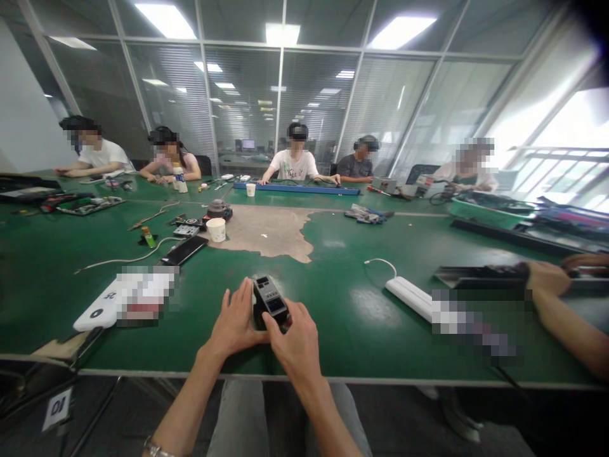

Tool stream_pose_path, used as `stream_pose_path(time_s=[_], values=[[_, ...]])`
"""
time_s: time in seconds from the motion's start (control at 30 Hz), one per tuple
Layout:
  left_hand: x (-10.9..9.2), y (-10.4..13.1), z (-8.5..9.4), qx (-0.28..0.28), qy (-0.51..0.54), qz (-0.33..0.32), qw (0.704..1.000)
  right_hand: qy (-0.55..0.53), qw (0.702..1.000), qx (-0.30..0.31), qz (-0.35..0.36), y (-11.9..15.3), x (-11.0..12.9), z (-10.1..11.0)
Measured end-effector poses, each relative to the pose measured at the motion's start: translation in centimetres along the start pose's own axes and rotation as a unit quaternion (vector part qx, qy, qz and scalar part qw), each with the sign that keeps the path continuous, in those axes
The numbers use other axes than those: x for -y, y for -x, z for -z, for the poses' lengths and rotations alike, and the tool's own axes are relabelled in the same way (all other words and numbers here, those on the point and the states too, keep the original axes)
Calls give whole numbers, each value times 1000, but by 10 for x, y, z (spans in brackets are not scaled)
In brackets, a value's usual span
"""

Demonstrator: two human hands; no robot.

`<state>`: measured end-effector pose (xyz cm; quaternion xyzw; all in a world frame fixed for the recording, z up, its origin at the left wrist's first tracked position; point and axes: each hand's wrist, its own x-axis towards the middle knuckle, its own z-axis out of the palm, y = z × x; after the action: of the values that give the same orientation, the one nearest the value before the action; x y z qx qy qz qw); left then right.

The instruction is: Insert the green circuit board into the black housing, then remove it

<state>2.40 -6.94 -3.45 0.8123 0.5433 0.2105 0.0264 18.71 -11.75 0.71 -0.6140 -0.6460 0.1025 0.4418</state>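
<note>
Directly before me on the green table is a small boxy electronic device (270, 297), with a grey top face, dark openings and a row of small marks. It lies tilted between my hands. My left hand (234, 320) is around its left side, fingertips against the far left edge and thumb near its front end. The right side is gripped by my right hand (297, 336), with the thumb at the near corner and the fingers along the side. The device's underside and lower sides are hidden by my hands.
A white power strip (413, 301) lies to the right, a white device (102, 308) and a black phone (184, 251) to the left. Beyond stand a paper cup (216, 230) and loose parts. A co-worker's hand (547, 282) rests by a dark rail (476, 277). Other people sit opposite.
</note>
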Motion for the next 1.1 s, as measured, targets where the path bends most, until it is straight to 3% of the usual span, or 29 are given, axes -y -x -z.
stream_pose_path(time_s=[0.13, 0.3, 0.57, 0.87, 1.1], values=[[0, -1, 2, 10, 7, 2, 1000, -39, 998, -48, 17, -8, 0, 14], [-3, 0, 4, 7, 9, 10, 1000, -16, 996, -85, -4, -15, -22, 26], [-5, 0, 6, 4, 12, 6, 1000, 72, 993, -80, -39, -8, -53, 25], [-5, -1, 5, 15, -5, 3, 1000, 136, 988, -41, -62, 3, -62, 23], [-6, -2, 6, 18, 0, 8, 1000, 79, 994, -60, -46, -1, -57, 28]])
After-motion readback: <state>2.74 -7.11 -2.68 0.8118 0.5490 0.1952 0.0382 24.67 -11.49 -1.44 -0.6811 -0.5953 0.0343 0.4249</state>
